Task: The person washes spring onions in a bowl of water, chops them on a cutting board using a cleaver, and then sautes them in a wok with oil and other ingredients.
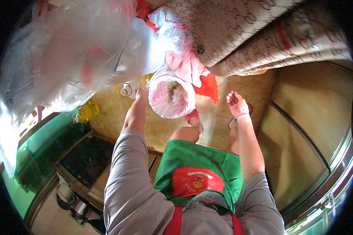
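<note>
In front of me on the floor stands a waste bin [189, 109] lined with a white plastic bag, with pink printed wrapping [160, 93] and other rubbish in it. My left hand [140, 93] is at the bin's left side, close to a clear capped bottle [126, 90]. Its fingers are mostly hidden, so whether it grips anything is unclear. To the right of the bin, my right hand [237, 105] hangs in the air with its palm up and fingers loosely bent, holding nothing. A red plastic bag [207, 88] and a pink cloth-like item [185, 66] lie beside the bin.
Large translucent plastic bags [67, 50] fill the upper left. Patterned brown fabric [241, 32] hangs at the upper right. A yellow oil bottle [86, 113] is by the green panel [44, 152] at left. Cabinet doors [305, 117] line the right side above the tiled floor [117, 117].
</note>
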Demonstrator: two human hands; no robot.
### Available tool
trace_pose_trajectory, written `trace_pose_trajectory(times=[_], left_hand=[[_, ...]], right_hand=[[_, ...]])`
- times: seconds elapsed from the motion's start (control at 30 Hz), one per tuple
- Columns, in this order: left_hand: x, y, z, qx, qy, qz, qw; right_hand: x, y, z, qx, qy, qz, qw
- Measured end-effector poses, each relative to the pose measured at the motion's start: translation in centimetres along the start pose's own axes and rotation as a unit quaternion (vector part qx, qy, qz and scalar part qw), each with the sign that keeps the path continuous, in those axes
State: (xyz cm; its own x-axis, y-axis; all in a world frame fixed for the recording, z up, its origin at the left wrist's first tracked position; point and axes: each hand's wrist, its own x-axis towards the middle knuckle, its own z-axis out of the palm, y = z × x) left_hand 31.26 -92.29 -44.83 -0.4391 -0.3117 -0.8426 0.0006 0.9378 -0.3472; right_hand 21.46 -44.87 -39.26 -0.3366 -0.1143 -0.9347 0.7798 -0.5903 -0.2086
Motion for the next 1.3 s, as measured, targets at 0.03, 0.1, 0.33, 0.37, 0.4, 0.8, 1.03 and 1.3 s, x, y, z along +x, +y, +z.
trace_pose_trajectory(times=[0.03,0.1,0.33,0.37,0.4,0.8,1.03,1.3], left_hand=[[-1.2,-0.1,2.0,-0.108,0.022,-0.089,0.99],[-2.3,0.3,4.2,-0.114,0.069,-0.083,0.988],[-16.9,8.6,-6.0,0.021,0.058,0.303,0.951],[-19.4,10.8,-7.9,-0.052,0.088,0.308,0.946],[-22.9,13.4,-11.3,-0.123,0.084,0.319,0.936],[-52.4,35.9,-41.7,-0.395,0.175,0.555,0.711],[-62.5,45.6,-52.0,-0.265,0.35,0.612,0.658],[-56.6,60.3,-56.8,-0.422,0.039,0.51,0.749]], right_hand=[[-0.6,-0.2,0.4,-0.016,-0.007,0.008,1.0],[-2.5,-0.5,0.2,0.006,-0.005,0.006,1.0],[-10.6,-1.5,-0.9,0.168,-0.104,0.004,0.98],[-12.3,-1.7,-1.0,0.208,-0.14,0.015,0.968],[-14.4,-2.0,-0.7,0.233,-0.117,0.014,0.965],[-49.0,-22.6,-2.8,0.273,-0.23,-0.18,0.917],[-52.7,-33.5,-14.9,0.259,-0.088,-0.336,0.901],[-46.5,-40.8,-28.4,0.102,0.383,-0.226,0.89]])
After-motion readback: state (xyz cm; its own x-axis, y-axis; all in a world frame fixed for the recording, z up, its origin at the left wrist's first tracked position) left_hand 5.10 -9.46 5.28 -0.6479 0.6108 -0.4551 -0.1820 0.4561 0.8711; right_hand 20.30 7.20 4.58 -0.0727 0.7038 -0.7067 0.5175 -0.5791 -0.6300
